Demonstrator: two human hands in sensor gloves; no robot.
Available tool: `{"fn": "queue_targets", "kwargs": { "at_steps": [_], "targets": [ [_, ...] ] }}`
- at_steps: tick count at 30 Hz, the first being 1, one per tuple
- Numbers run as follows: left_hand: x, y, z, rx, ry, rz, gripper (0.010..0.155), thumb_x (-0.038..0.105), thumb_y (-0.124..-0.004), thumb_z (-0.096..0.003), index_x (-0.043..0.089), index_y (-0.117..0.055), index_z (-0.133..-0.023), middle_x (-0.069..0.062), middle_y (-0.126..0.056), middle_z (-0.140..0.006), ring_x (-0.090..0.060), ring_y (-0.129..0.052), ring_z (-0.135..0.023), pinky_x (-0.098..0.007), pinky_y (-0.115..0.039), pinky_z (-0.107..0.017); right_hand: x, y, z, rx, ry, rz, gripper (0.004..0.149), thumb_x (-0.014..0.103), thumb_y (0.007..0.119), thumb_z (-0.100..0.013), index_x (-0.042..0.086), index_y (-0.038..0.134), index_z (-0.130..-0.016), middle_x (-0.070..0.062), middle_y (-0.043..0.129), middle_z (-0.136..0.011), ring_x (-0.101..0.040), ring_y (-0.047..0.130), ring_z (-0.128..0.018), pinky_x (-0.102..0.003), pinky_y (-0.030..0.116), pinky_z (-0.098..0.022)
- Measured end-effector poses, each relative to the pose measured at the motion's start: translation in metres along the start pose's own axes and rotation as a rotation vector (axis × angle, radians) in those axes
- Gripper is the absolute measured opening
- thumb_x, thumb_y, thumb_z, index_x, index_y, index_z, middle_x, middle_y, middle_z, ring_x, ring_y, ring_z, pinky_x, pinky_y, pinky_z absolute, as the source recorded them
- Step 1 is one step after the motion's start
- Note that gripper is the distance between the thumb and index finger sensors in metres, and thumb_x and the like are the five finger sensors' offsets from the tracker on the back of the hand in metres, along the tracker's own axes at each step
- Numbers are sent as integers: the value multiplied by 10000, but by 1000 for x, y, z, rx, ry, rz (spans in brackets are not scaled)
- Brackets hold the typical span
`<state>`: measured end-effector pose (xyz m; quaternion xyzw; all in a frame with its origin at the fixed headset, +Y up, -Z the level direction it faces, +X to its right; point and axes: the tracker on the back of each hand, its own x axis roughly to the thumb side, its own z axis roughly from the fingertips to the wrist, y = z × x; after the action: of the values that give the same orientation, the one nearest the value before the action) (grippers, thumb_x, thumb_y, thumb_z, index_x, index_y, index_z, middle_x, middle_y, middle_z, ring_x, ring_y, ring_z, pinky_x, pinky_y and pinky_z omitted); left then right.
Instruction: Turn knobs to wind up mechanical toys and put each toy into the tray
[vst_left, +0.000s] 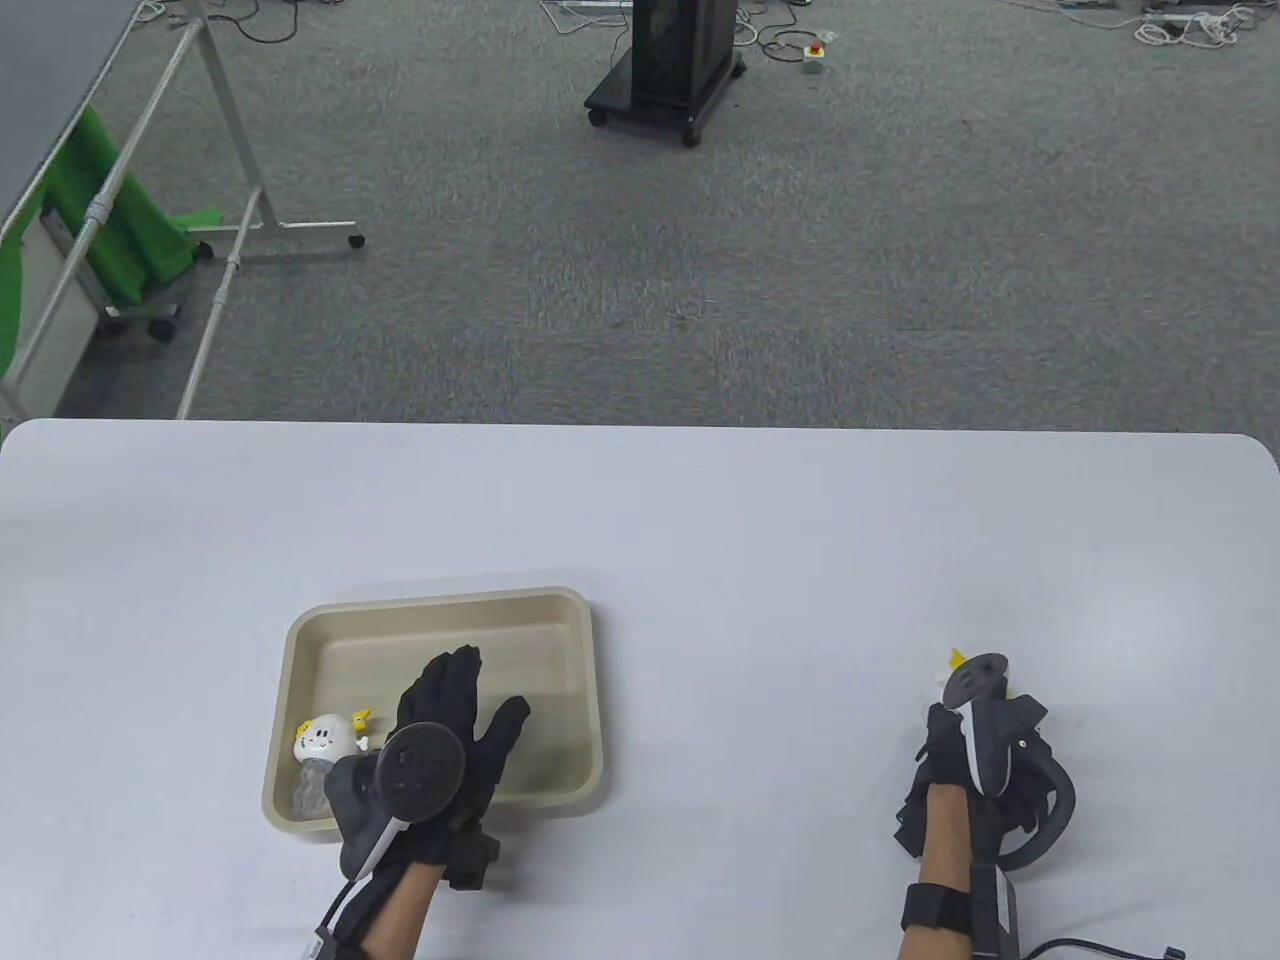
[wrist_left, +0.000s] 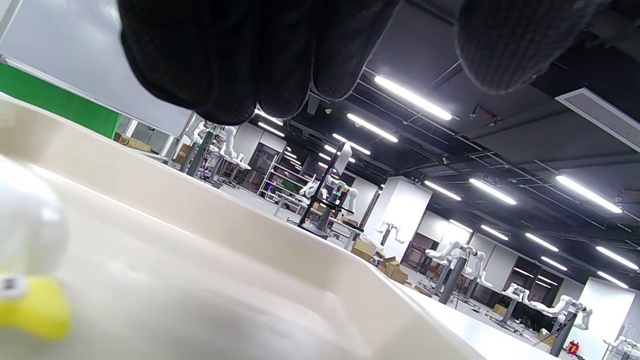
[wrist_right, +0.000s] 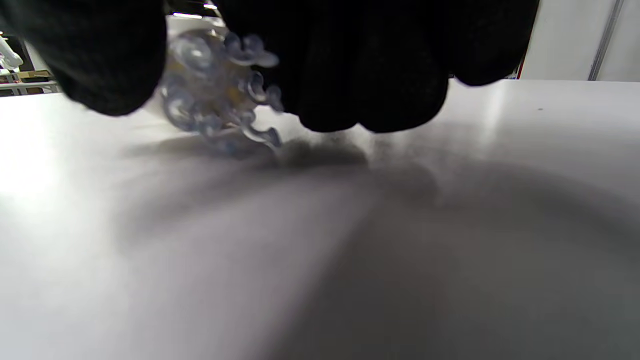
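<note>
A beige tray (vst_left: 560, 610) lies on the table at the left. In its near-left corner rests a white wind-up toy (vst_left: 322, 740) with a yellow knob and clear legs, blurred at the left edge of the left wrist view as the same toy (wrist_left: 25, 225). My left hand (vst_left: 488, 690) hovers over the tray with straight fingers (wrist_left: 250, 60) and holds nothing. At the right, my right hand (vst_left: 950, 705) curls around a second toy (vst_left: 957, 660); only its yellow tip shows from above. The right wrist view has its clear legs (wrist_right: 220, 85) between thumb and fingers, just above the table.
The white table (vst_left: 700, 520) stretches wide between and beyond the hands; its far edge gives onto carpeted floor. The tray wall (wrist_left: 200, 210) rises close in front of the left wrist camera. A cable trails from each wrist at the near edge.
</note>
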<state>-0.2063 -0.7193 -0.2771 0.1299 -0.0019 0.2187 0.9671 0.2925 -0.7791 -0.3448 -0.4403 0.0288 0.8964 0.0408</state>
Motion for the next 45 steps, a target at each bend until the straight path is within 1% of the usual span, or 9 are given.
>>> {"fn": "queue_targets", "kwargs": {
  "at_steps": [6,12,19,24,30,36,40,43,45],
  "targets": [
    [-2,1,0,2,7,15,802,610,-738,-481,97,-696,-1096,-205,-750,-1056,-505,-854,-878,-549,-794,-597,-3,0,0,11,8,-52,619,507,805,-405,72,771,-844,-104,894,-739,-277,926,-523,-472,783,-478],
    [-3,1,0,-3,8,31,802,612,-736,-481,100,-695,-1097,-204,-750,-1057,-501,-854,-880,-547,-794,-599,-2,-7,6,-8,-24,-144,608,508,793,-408,64,779,-822,-111,904,-697,-262,929,-488,-461,792,-453],
    [-8,2,-1,-11,21,98,800,620,-728,-484,112,-690,-1101,-190,-750,-1061,-484,-858,-888,-534,-799,-605,29,-33,39,95,-308,-691,608,499,786,-400,24,803,-780,-149,924,-635,-288,942,-417,-481,800,-381],
    [-13,0,-2,-61,36,199,797,627,-717,-491,125,-678,-1108,-182,-740,-1072,-474,-855,-899,-524,-801,-613,68,-44,90,372,-551,-1061,609,501,777,-409,13,802,-772,-153,924,-623,-289,943,-402,-481,802,-360],
    [-20,-6,-3,-175,83,480,795,643,-689,-511,146,-645,-1130,-161,-713,-1098,-452,-844,-924,-507,-796,-636,114,-31,171,824,-779,-1369,609,500,749,-437,14,769,-803,-153,900,-662,-292,928,-439,-482,790,-384],
    [-29,-18,-3,-341,96,914,811,693,-628,-548,182,-551,-1173,-107,-641,-1151,-412,-788,-992,-476,-759,-707,142,-15,224,1165,-979,-1434,611,519,702,-476,39,724,-852,-130,868,-723,-278,913,-500,-471,780,-433],
    [-27,-28,-5,-503,9,1277,867,736,-616,-545,196,-463,-1206,-87,-558,-1198,-411,-685,-1067,-484,-677,-781,150,-2,247,1362,-1064,-1403,610,530,674,-495,50,708,-870,-119,854,-747,-275,902,-527,-468,771,-457],
    [-22,-33,-6,-586,-40,1414,912,750,-651,-526,190,-442,-1215,-88,-544,-1208,-420,-656,-1086,-495,-655,-796,150,5,255,1409,-1079,-1370,610,530,668,-492,48,717,-863,-123,859,-738,-278,903,-519,-471,770,-452],
    [-19,-35,-6,-623,-58,1420,904,736,-686,-518,181,-485,-1204,-86,-591,-1190,-415,-690,-1070,-495,-674,-783,150,8,258,1421,-1094,-1343,608,532,657,-494,52,721,-861,-120,866,-731,-274,907,-514,-468,774,-448]
  ]
}}
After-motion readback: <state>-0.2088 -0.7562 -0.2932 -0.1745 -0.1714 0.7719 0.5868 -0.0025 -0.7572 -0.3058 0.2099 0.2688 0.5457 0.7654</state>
